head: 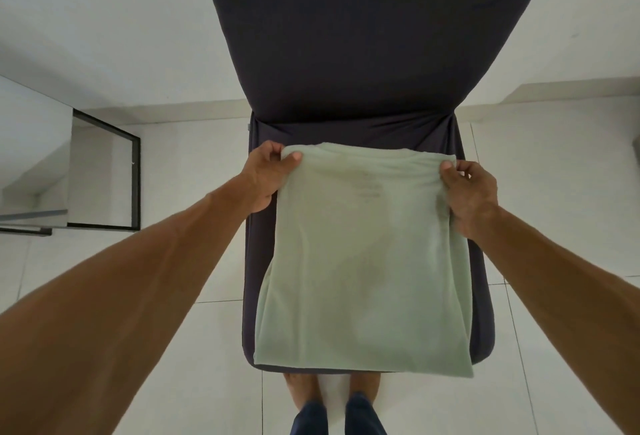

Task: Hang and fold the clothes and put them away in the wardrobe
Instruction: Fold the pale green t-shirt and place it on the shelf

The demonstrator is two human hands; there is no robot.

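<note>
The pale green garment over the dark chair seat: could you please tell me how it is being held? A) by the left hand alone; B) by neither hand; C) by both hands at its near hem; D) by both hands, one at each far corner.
D: the left hand and the right hand each pinch a far corner of the pale green garment, thumbs on top, over the dark chair.

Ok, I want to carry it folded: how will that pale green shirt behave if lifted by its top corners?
Probably floppy: the shirt bunches where the left hand and right hand pinch it. Likely light: a print shows faintly through the cloth. Its near edge overhangs the chair seat, so it may slide off.
</note>
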